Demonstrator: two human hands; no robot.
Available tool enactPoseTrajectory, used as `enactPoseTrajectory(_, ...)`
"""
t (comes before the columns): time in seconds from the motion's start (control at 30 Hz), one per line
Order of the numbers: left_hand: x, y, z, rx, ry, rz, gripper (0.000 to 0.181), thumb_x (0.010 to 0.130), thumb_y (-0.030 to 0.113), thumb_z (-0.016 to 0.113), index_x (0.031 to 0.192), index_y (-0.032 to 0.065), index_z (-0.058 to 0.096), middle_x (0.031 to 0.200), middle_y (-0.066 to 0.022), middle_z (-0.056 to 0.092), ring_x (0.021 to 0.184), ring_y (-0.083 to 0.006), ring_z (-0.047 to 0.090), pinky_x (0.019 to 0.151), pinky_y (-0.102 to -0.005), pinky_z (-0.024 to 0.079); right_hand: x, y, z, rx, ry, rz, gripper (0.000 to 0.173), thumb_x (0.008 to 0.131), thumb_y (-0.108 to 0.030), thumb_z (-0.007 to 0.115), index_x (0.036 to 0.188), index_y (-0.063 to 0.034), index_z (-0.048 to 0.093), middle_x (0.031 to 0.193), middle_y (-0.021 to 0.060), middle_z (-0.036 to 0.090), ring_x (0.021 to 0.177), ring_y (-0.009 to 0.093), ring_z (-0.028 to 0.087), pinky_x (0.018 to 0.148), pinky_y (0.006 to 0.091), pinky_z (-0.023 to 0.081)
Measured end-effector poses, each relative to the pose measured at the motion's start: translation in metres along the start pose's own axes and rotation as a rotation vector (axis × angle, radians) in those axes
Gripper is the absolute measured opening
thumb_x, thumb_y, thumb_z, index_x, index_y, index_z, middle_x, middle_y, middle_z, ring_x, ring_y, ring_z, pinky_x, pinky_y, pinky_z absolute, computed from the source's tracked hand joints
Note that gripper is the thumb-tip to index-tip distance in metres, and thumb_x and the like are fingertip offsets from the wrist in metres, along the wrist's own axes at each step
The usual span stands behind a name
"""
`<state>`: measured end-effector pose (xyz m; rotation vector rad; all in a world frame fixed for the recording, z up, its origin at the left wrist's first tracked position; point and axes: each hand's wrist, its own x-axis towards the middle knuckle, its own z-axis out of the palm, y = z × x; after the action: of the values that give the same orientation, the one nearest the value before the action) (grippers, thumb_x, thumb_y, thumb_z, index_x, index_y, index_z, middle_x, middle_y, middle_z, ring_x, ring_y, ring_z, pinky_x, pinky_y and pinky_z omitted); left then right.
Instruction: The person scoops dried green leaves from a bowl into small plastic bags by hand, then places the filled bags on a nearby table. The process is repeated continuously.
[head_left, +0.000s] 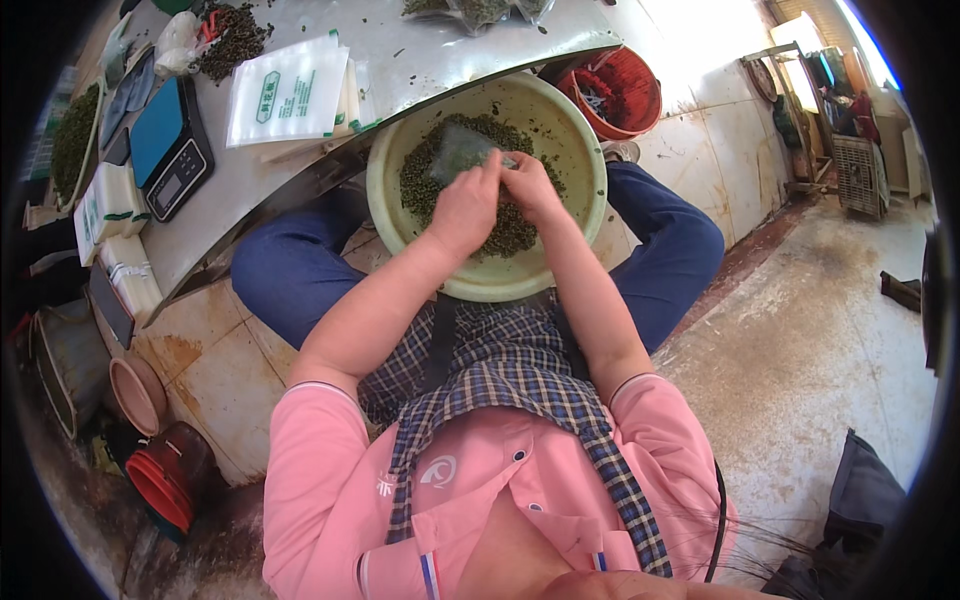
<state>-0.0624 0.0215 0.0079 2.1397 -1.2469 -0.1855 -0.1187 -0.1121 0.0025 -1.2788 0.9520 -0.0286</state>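
A clear plastic bag (456, 152) is held between my two hands, its body stretching away to the upper left. My left hand (466, 208) grips it near the mouth, fingers together. Close against it, my right hand (531, 187) pinches the bag's near edge. Below lies a heap of small green peppercorn-like berries (517, 232) in a wide pale-green plastic basin (581, 202), which sits between my knees. Whatever is inside the bag is hard to make out through the plastic.
To the left, a metal table (405, 45) bears a digital scale (169, 150), a stack of printed plastic bags (289, 90) and dark berries (232, 45). A red bucket (637, 97) stands beyond the basin. Bowls (139, 394) and a red container (161, 480) are at lower left.
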Motion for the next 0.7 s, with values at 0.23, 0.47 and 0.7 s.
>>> enactPoseTrajectory(0.23,0.005,0.000,-0.008,-0.087,-0.050,0.024,0.047,0.085,0.004,0.055,0.131,-0.0035,0.048,0.093,-0.0193,0.064,0.087,-0.0363,0.065,0.076,-0.0462,0.053,0.000,0.004,-0.012,-0.278,-0.027,-0.137,0.027,0.082,-0.011,0.070,0.102,0.0065,0.068,0.080,0.0096,0.069,0.073,0.014,0.067,0.065,0.0255,0.056)
enactPoseTrajectory(0.47,0.008,-0.010,-0.005,-0.196,-0.007,-0.134,0.042,0.087,0.006,0.055,0.129,0.0024,0.056,0.098,-0.0195,0.067,0.089,-0.0354,0.066,0.079,-0.0431,0.054,-0.006,-0.002,-0.018,-0.065,-0.155,0.007,0.039,0.088,-0.023,0.067,0.118,0.0001,0.058,0.097,0.0093,0.067,0.080,0.017,0.069,0.061,0.0272,0.054)
enactPoseTrajectory(0.7,0.019,0.006,-0.032,-0.535,-0.206,-0.107,0.041,0.089,0.011,0.056,0.130,0.0085,0.058,0.099,-0.0223,0.068,0.079,-0.0335,0.067,0.073,-0.0404,0.053,-0.005,0.002,-0.033,-0.261,0.017,-0.260,0.020,0.086,-0.019,0.070,0.089,-0.0012,0.060,0.074,0.0022,0.062,0.062,0.009,0.061,0.049,0.0231,0.049)
